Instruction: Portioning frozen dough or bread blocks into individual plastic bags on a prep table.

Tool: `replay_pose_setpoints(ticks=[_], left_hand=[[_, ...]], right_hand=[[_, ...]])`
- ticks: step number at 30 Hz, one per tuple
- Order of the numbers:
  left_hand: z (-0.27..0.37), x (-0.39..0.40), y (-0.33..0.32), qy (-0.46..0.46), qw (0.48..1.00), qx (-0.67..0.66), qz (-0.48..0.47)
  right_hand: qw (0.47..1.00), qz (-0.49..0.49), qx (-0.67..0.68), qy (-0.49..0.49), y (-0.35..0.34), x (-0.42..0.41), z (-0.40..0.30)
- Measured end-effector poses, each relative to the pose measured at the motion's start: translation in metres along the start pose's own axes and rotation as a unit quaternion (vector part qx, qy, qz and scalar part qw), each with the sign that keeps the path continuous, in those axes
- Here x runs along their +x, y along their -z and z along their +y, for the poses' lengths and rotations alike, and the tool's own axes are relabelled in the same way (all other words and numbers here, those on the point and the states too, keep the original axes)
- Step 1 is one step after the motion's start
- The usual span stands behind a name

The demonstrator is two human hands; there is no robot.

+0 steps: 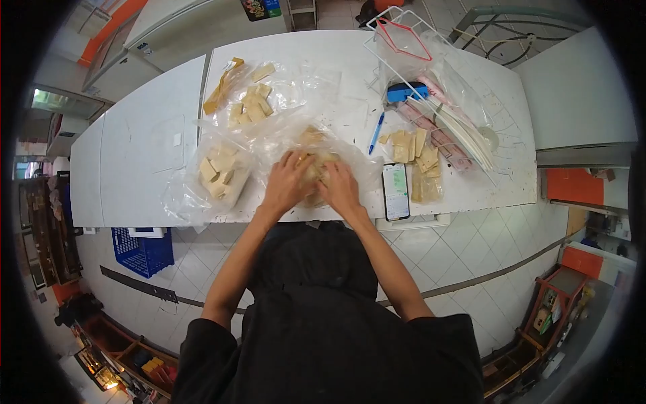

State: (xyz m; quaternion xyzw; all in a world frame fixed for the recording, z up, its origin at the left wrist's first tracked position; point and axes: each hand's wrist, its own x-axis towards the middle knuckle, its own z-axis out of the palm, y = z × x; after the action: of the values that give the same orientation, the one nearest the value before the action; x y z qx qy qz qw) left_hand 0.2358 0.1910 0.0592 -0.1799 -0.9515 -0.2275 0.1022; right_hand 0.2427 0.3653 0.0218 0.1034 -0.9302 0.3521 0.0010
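Observation:
Both of my hands are at a clear plastic bag (pixel 267 146) of pale yellowish pieces at the table's near edge. My left hand (pixel 290 182) lies on the left side of the pieces, and my right hand (pixel 340 187) is bent over their right side, close to the left. The fingertips overlap the bag's contents, so whether they grip anything is unclear. Left of my hands sits another clear bag with flat, pale rectangular pieces (pixel 220 169). Behind it, more such pieces (pixel 252 103) lie on clear plastic beside a yellow-brown wrapper (pixel 222 88).
On the white table (pixel 146 131), right of my hands, are a smartphone (pixel 396 192), a blue pen (pixel 376 133), small bags of flat pieces (pixel 404 145) and a white wire rack (pixel 373 50) with a blue tool (pixel 406 92) and plastic packs. A blue crate (pixel 144 252) stands on the floor at left.

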Motion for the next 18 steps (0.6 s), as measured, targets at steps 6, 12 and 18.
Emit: replay_pose_setpoints(ticks=[6, 12, 18], left_hand=[[0.010, -0.016, 0.000, -0.024, 0.985, 0.026, -0.166], [-0.007, -0.030, -0.017, -0.082, 0.991, -0.013, -0.101], [-0.012, -0.028, -0.023, -0.080, 0.985, -0.016, -0.155]], right_hand=[[0.979, -0.139, -0.105, -0.103, 0.013, -0.002, -0.009], [0.986, -0.117, -0.104, -0.058, 0.018, -0.005, 0.000], [0.993, -0.027, 0.063, -0.097, 0.018, -0.014, 0.023]])
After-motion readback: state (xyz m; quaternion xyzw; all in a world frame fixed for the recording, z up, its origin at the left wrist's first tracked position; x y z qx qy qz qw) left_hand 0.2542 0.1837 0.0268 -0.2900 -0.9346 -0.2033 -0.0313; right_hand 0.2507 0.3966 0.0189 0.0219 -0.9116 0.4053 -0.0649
